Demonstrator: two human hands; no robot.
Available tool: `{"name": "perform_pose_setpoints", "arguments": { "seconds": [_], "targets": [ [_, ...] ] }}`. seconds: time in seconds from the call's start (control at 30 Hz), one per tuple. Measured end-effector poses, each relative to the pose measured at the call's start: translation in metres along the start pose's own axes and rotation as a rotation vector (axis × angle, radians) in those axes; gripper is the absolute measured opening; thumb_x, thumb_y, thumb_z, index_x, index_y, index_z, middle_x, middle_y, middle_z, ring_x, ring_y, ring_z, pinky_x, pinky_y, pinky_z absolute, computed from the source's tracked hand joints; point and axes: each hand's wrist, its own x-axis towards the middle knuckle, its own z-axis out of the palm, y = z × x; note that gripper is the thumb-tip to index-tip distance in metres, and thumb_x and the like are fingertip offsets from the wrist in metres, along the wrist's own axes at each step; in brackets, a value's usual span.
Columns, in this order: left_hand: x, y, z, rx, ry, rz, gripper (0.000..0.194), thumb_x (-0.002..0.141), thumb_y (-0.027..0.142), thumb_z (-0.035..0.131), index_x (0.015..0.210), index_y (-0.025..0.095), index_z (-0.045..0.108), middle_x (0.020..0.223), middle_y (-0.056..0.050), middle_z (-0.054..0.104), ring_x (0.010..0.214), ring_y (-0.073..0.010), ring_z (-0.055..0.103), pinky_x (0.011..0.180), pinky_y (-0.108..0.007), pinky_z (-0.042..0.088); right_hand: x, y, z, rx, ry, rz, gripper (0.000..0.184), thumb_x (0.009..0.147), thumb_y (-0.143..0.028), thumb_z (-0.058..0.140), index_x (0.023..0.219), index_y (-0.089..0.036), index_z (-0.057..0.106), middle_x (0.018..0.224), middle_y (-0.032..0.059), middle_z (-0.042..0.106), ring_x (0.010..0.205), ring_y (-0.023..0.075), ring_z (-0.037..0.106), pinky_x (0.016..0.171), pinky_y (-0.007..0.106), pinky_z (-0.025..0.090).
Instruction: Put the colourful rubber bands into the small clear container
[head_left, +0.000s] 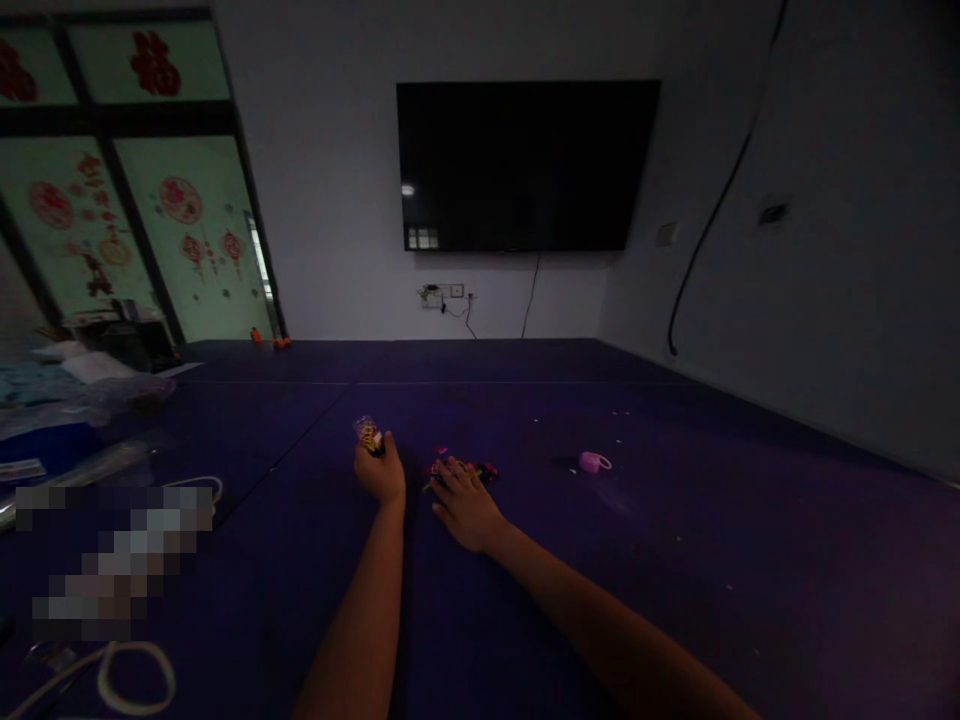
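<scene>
My left hand (381, 476) is closed around a small clear plastic jar (367, 432) with yellow, pink and dark bits inside. The jar is tilted, its clear end pointing away from me. To the right of it, my right hand (468, 508) lies flat with fingers spread over a little heap of small colourful pieces (486, 471). The pieces look pink, red, green and black; their kind is too small to make out, and the fingers hide part of the heap. Farther right sits a pink lid (590, 462) with a loop.
A dark blue-purple surface (480, 400) stretches to the wall, with tiny pale scraps on it. Plastic bags (90, 400) and a looped white cord (135, 680) lie at the left. A television (525, 165) hangs on the wall. A black cable (709, 225) hangs at the right.
</scene>
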Motion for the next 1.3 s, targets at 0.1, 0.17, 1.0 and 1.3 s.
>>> {"name": "perform_pose_setpoints", "arguments": {
  "seconds": [0.1,0.17,1.0,1.3],
  "targets": [
    [-0.001,0.001,0.000,0.001,-0.006,-0.001,0.034,0.077,0.047,0.055,0.090,0.015,0.057,0.083,-0.010,0.064,0.081,-0.0259,0.062,0.071,-0.035,0.045,0.004,0.001,-0.001,-0.015,0.043,0.067,0.049,0.094,-0.039,0.032,0.137,-0.016,0.039,0.148,0.0122,0.025,0.138,0.0279,0.015,0.109,0.050,0.016],
    [-0.001,0.002,0.000,0.005,-0.010,0.001,0.033,0.077,0.047,0.055,0.088,0.016,0.057,0.082,-0.010,0.063,0.080,-0.0260,0.062,0.071,-0.035,0.045,0.010,-0.003,-0.001,-0.008,0.052,0.035,0.049,0.094,-0.040,0.032,0.137,-0.018,0.039,0.148,0.0115,0.026,0.137,0.0270,0.016,0.110,0.050,0.015],
    [-0.002,-0.001,0.004,0.030,-0.026,0.026,0.032,0.077,0.047,0.054,0.084,0.016,0.056,0.076,-0.007,0.063,0.074,-0.0235,0.062,0.065,-0.032,0.044,0.083,-0.004,0.011,0.031,-0.155,0.350,0.055,0.094,-0.042,0.026,0.139,-0.013,0.035,0.145,0.0144,0.031,0.135,0.0292,0.021,0.108,0.053,0.007],
    [-0.003,-0.004,0.007,0.043,-0.052,0.038,0.032,0.078,0.048,0.053,0.085,0.016,0.057,0.075,-0.007,0.063,0.072,-0.0227,0.062,0.063,-0.030,0.043,0.063,-0.006,-0.003,0.057,-0.139,0.358,0.053,0.095,-0.040,0.023,0.112,-0.010,0.063,0.114,0.0209,0.061,0.112,0.0299,0.053,0.103,0.049,0.020]
  ]
}}
